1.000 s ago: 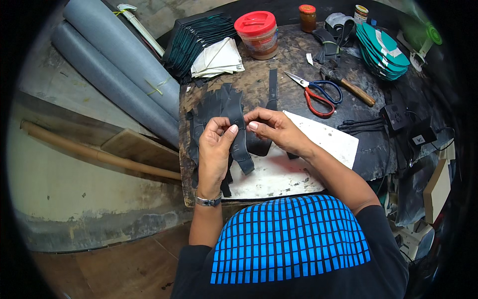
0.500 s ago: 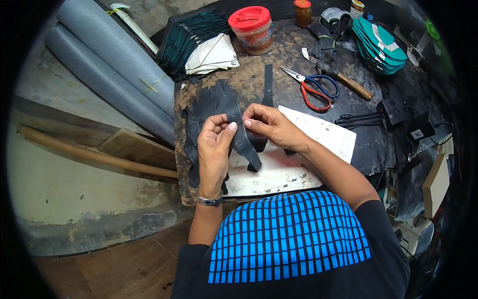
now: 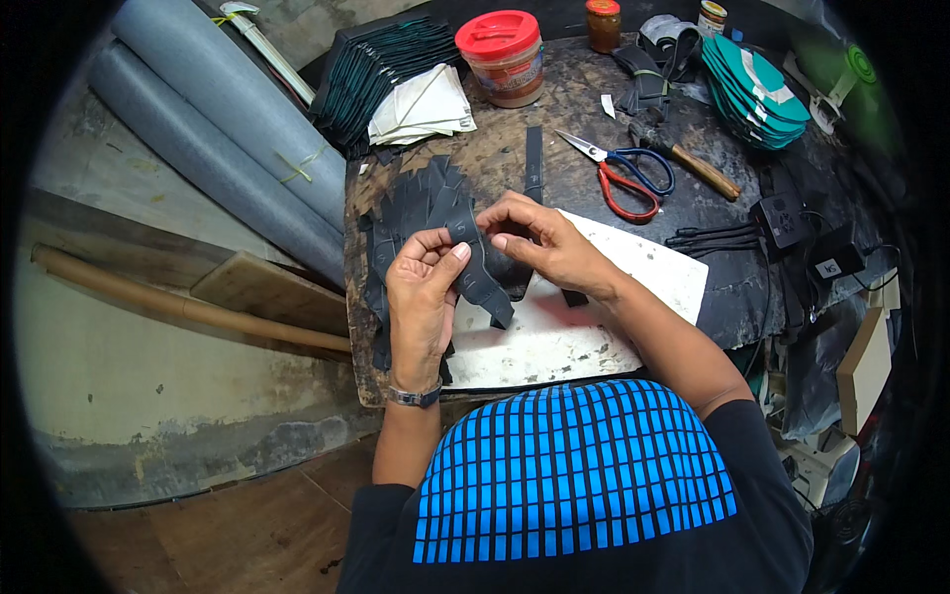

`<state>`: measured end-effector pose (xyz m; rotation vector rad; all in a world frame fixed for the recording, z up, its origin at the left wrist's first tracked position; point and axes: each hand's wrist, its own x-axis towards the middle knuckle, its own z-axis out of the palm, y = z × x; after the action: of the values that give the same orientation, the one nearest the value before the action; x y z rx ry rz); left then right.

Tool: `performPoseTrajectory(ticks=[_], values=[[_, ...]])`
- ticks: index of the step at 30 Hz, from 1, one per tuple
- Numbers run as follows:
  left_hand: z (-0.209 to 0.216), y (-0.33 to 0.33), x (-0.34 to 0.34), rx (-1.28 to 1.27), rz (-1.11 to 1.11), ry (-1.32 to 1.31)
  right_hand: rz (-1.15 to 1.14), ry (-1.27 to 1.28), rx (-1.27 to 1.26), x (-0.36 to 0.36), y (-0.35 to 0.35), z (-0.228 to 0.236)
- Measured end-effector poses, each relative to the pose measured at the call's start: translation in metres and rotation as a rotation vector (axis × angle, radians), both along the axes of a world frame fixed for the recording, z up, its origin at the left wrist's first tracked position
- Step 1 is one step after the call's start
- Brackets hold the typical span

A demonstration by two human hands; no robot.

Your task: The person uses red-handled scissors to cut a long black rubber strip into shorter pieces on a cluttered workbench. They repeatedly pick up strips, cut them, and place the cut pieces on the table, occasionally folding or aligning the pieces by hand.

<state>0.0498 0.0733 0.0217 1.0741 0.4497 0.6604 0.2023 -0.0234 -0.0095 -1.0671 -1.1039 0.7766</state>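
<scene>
Both hands pinch black strap (image 3: 483,282); upper end hidden.

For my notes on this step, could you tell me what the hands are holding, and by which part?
Both hands pinch one dark curved strap piece at its upper end: left hand from the left side, right hand from the right. Its lower end hangs free over the white board.

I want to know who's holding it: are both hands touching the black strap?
Touching. The head view shows the left hand and right hand both pinching the top of the black strap between their fingertips, above the white board.
</scene>
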Motion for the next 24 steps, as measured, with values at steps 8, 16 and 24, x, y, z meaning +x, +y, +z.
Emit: performPoseTrajectory(ticks=[8, 16, 24], values=[[-0.004, -0.001, 0.0, 0.0, -0.003, 0.03, -0.106, -0.255, -0.045, 0.005, 0.002, -0.003], [-0.008, 0.007, 0.004, 0.172, 0.121, -0.024, 0.333, 0.171, -0.223, 0.003, -0.003, 0.001], [-0.016, -0.003, -0.004, -0.07, -0.052, 0.013, 0.218, 0.255, -0.216, 0.0, 0.0, -0.001]])
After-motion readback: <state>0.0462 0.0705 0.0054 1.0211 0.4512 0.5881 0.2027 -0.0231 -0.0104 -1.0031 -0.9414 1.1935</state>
